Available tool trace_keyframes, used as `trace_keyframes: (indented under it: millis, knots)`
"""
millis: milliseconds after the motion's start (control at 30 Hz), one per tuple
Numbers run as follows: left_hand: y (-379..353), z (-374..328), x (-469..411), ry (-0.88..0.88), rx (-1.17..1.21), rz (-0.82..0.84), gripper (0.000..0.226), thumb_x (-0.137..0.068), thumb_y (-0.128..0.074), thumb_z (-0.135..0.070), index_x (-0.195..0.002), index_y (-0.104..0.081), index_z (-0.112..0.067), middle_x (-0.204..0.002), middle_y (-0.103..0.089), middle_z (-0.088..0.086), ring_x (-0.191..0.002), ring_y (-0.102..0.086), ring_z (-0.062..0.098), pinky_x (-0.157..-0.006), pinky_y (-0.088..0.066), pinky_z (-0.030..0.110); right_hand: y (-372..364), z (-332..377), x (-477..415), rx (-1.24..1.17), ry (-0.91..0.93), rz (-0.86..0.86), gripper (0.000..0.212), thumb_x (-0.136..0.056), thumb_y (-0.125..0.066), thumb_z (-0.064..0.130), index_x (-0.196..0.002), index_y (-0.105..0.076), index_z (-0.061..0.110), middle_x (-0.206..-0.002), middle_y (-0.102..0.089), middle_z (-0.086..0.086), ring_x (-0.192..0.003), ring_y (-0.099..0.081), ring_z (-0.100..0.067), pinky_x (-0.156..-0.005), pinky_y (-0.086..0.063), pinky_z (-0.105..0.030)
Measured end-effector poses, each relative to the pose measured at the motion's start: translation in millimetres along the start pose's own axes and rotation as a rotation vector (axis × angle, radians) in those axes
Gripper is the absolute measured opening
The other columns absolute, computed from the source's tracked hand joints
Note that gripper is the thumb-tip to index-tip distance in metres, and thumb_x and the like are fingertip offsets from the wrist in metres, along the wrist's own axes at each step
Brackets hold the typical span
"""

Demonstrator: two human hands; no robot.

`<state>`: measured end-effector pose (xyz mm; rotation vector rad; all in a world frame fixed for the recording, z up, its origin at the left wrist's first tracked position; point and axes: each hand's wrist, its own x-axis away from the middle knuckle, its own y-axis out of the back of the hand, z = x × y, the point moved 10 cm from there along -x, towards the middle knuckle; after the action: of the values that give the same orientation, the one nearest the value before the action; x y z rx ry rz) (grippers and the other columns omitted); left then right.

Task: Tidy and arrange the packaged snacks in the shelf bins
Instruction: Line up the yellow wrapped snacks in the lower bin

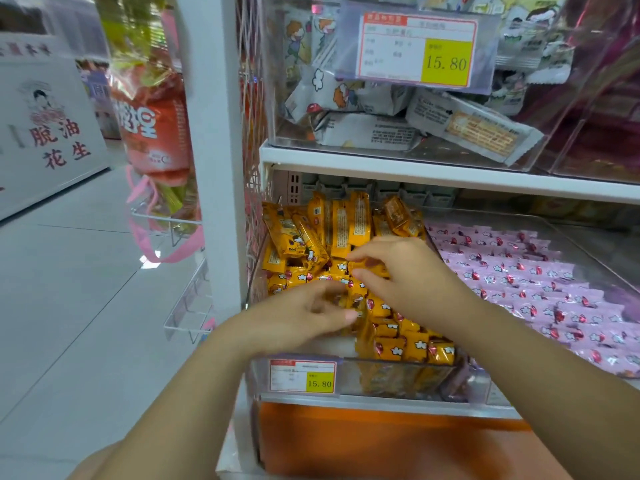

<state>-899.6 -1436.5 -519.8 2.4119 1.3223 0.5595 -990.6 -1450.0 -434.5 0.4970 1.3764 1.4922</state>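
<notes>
We are holding both bare forearms out over the lower shelf, wrists angling inward so that the hands are nearly meeting above the clear plastic bin (pixel 381 360) on the left. Our right hand (pixel 405 271) is arching palm-down, its thumb and forefinger pinching a yellow snack packet (pixel 369 266) on top of the heap. Our left hand (pixel 304 315) is lying lower and nearer the front, thumb pointing right. Its fingers are blurring over the wrappers, so we cannot tell whether they are gripping anything. The yellow packets (pixel 398 344) are filling this bin: glossy, crinkled foil pillows, some standing on end at the back, others lying in rows toward the front. Just beside them, flat pink packets (pixel 519 282) are lying in overlapping rows. A price tag (pixel 302 375) is sitting on the bin's transparent front wall, and white printed packets (pixel 367 133) are lying jumbled in the clear bin above.
</notes>
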Motion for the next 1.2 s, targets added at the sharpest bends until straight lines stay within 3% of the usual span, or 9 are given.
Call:
trace_keyframes:
  millis: [100, 200, 300, 433, 533, 767, 1000, 1100, 1200]
  knots:
    - [33, -7, 28, -0.090, 0.181, -0.184, 0.051, -0.072, -0.058, -0.047, -0.121, -0.050, -0.038, -0.105, -0.071, -0.011, -0.099, -0.066, 0.002, -0.094, -0.051, 0.030, -13, 17, -16, -0.080, 0.026, -0.034, 0.032, -0.090, -0.061, 0.024, -0.122, -0.063, 0.022, -0.111, -0.063, 0.004, -0.096, -0.057, -0.010, -0.088, -0.050, -0.033]
    - [43, -2, 45, -0.113, 0.229, -0.247, 0.037, -0.083, -0.058, -0.036, -0.120, -0.054, -0.034, -0.103, -0.071, -0.007, -0.097, -0.067, 0.006, -0.089, -0.053, 0.027, -30, 35, -29, -0.061, 0.052, -0.038, 0.046, -0.089, -0.060, 0.019, -0.133, -0.053, 0.024, -0.127, -0.054, 0.003, -0.114, -0.051, -0.015, -0.092, -0.048, -0.036]
    - [49, 1, 56, -0.122, 0.210, -0.283, 0.033, -0.093, -0.054, -0.021, -0.126, -0.054, -0.027, -0.102, -0.071, -0.005, -0.096, -0.066, 0.004, -0.087, -0.053, 0.023, -45, 47, -41, 0.111, 0.071, -0.017, 0.062, -0.086, -0.061, 0.017, -0.143, -0.037, 0.027, -0.139, -0.041, 0.003, -0.127, -0.039, -0.019, -0.093, -0.046, -0.038]
    - [57, -4, 65, -0.153, 0.176, -0.290, 0.032, -0.094, -0.054, -0.024, -0.125, -0.055, -0.030, -0.102, -0.071, -0.011, -0.097, -0.065, 0.002, -0.089, -0.052, 0.023, -62, 47, -52, 0.330, 0.045, 0.044, 0.069, -0.086, -0.060, 0.024, -0.146, -0.026, 0.029, -0.143, -0.033, -0.003, -0.127, -0.033, -0.024, -0.087, -0.045, -0.036]
    - [60, -7, 69, -0.178, 0.153, -0.283, 0.028, -0.093, -0.055, -0.026, -0.116, -0.053, -0.041, -0.103, -0.070, -0.016, -0.098, -0.064, 0.000, -0.093, -0.050, 0.025, -72, 44, -54, 0.333, 0.042, 0.063, 0.069, -0.084, -0.063, 0.015, -0.144, -0.030, 0.025, -0.143, -0.031, -0.008, -0.127, -0.033, -0.029, -0.082, -0.046, -0.038]
    - [61, -13, 71, -0.224, 0.178, -0.276, 0.026, -0.090, -0.057, -0.032, -0.110, -0.053, -0.047, -0.104, -0.070, -0.014, -0.100, -0.064, 0.007, -0.095, -0.050, 0.030, -51, 50, -50, 0.140, 0.128, -0.182, 0.052, -0.075, -0.069, 0.001, -0.124, -0.060, 0.016, -0.124, -0.056, -0.011, -0.112, -0.049, -0.033, -0.072, -0.054, -0.047]
    - [58, -12, 66, -0.200, 0.481, -0.228, 0.043, -0.079, -0.056, -0.036, -0.121, -0.055, -0.029, -0.111, -0.070, -0.007, -0.101, -0.067, 0.009, -0.087, -0.055, 0.026, 0, 47, 5, -0.084, 0.177, -0.376, 0.047, -0.076, -0.075, 0.003, -0.120, -0.064, 0.018, -0.120, -0.061, -0.003, -0.111, -0.053, -0.019, -0.091, -0.037, -0.018]
    - [43, -11, 57, -0.142, 0.599, -0.205, 0.039, -0.074, -0.057, -0.043, -0.113, -0.054, -0.038, -0.119, -0.066, -0.008, -0.102, -0.067, 0.011, -0.085, -0.056, 0.028, 7, 46, 33, -0.081, 0.234, -0.395, 0.052, -0.072, -0.078, 0.000, -0.119, -0.064, 0.018, -0.122, -0.060, -0.003, -0.110, -0.055, -0.021, -0.091, -0.041, -0.021]
    - [27, -15, 44, -0.125, 0.711, -0.180, 0.041, -0.078, -0.055, -0.044, -0.114, -0.062, -0.026, -0.116, -0.068, -0.004, -0.103, -0.067, 0.016, -0.084, -0.056, 0.033, 5, 48, 53, -0.011, 0.313, -0.396, 0.062, -0.068, -0.080, -0.003, -0.120, -0.058, 0.022, -0.123, -0.058, -0.005, -0.112, -0.053, -0.022, -0.090, -0.045, -0.023]
